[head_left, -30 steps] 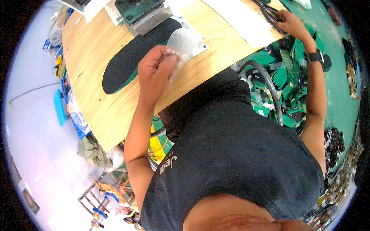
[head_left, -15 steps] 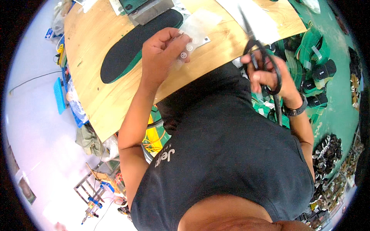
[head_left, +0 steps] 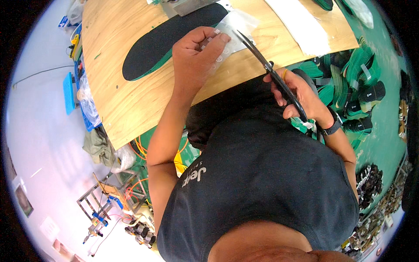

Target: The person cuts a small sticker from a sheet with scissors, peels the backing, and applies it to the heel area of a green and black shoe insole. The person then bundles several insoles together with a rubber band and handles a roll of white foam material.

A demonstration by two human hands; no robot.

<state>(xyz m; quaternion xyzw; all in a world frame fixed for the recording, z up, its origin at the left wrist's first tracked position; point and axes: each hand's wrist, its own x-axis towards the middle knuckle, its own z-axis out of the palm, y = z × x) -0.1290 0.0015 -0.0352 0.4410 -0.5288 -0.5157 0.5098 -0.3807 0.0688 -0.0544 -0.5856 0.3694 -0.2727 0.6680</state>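
Observation:
Between the thumb and fingers of my left hand is a translucent sheet with small round printed marks. My right hand is closed around the handles of black scissors. The scissors' blades point up and left, and their tips lie over or beside the sheet's right part; whether they touch it I cannot tell. A black insole with a green edge lies flat on the wooden table, behind and left of my left hand.
A grey metal block stands at the table's back edge. White paper lies at the right of the tabletop. Bundles of green and black insoles are piled on the green floor to the right. A blue crate sits beyond the left edge.
The scissors have swung left, their tips now at the translucent sheet. My left hand and the sheet appear slightly farther right and higher, as the whole view has shifted.

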